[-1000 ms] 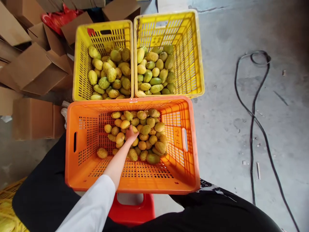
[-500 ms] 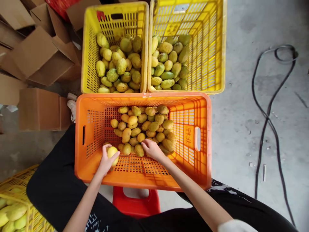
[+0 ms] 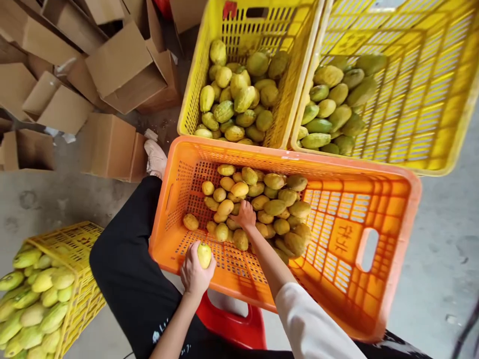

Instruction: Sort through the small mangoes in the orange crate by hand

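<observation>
My left hand is closed around a yellow-green mango above the near left side of the orange crate. My right hand reaches down into the crate, its thumb and fingers apart over the pile of mangoes. It touches fruit near the middle of the pile, and its far fingers are partly hidden. A single yellow mango lies to the left, apart from the pile.
Two yellow crates, a left one and a right one, stand beyond the orange crate with greener fruit inside. Another yellow crate of fruit is at lower left. Cardboard boxes cover the upper left; a red stool is below.
The view has swung left, showing more of the lower-left crate. My left hand has drawn back toward the near rim with its mango. My right hand has moved farther into the pile.
</observation>
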A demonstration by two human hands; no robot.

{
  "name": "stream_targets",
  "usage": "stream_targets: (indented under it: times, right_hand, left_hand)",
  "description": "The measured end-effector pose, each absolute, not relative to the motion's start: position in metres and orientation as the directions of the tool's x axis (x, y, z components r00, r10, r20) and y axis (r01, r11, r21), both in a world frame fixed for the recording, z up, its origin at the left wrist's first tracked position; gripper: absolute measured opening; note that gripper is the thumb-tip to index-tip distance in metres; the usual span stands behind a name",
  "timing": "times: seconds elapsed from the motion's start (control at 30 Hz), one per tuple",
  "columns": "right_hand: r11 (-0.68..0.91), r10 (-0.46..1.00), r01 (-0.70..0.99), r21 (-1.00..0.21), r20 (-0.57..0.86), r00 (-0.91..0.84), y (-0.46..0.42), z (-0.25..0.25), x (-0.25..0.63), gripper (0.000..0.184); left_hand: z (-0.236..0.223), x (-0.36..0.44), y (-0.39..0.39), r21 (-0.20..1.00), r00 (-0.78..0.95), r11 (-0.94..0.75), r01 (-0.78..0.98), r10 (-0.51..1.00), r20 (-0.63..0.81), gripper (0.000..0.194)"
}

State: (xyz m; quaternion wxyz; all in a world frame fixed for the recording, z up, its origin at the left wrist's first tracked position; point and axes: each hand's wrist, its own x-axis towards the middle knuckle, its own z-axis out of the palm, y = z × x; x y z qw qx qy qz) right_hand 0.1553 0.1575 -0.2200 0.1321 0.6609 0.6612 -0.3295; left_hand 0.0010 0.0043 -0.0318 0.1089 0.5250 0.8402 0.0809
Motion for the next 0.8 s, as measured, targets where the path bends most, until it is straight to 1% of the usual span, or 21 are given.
stream_targets:
  times: [0.13, 0.23, 0.33, 0.4, 0.47, 0.57, 0.63, 0.73, 0.8]
  right_hand:
    - [-0.039, 0.805, 0.974, -0.225, -0.584, -0.102, 0.160, -0.220, 0.152, 0.052]
    - [-0.016, 0.810, 0.982, -0.187, -0.578, -0.097, 0.165, -0.214, 0.145, 0.056]
    - [-0.030, 0.819, 0.992, -0.121, -0.572, -0.045, 0.167, -0.205, 0.137, 0.059]
    - [-0.012, 0.812, 0.996, -0.089, -0.582, -0.042, 0.168, -0.197, 0.134, 0.061]
    - [0.052, 0.796, 0.996, -0.075, -0.599, -0.087, 0.170, -0.189, 0.132, 0.061]
    - [0.175, 0.761, 0.983, -0.055, -0.625, -0.170, 0.170, -0.173, 0.126, 0.054]
    - [0.235, 0.736, 0.972, -0.028, -0.648, -0.196, 0.164, -0.162, 0.119, 0.052]
    - [0.310, 0.701, 0.951, 0.018, -0.680, -0.216, 0.141, -0.147, 0.110, 0.056]
    - [0.333, 0.722, 0.942, 0.047, -0.655, -0.223, 0.120, -0.138, 0.109, 0.051]
  left_hand:
    - [-0.034, 0.003, 0.002, 0.249, -0.413, 0.419, 0.873, 0.907, -0.082, 0.041]
    - [-0.037, 0.003, -0.001, 0.264, -0.415, 0.428, 0.864, 0.904, -0.105, 0.043]
    - [-0.039, 0.003, 0.000, 0.278, -0.450, 0.478, 0.833, 0.878, -0.161, 0.046]
    - [-0.038, 0.004, 0.003, 0.272, -0.470, 0.516, 0.812, 0.855, -0.220, 0.047]
    - [-0.036, 0.004, 0.007, 0.261, -0.477, 0.543, 0.798, 0.834, -0.278, 0.047]
    - [-0.032, 0.004, 0.014, 0.243, -0.480, 0.567, 0.787, 0.811, -0.336, 0.049]
    - [-0.029, 0.003, 0.017, 0.240, -0.482, 0.574, 0.783, 0.803, -0.351, 0.050]
    - [-0.026, 0.000, 0.021, 0.252, -0.483, 0.581, 0.774, 0.799, -0.358, 0.049]
    - [-0.025, -0.001, 0.023, 0.266, -0.481, 0.581, 0.769, 0.801, -0.357, 0.049]
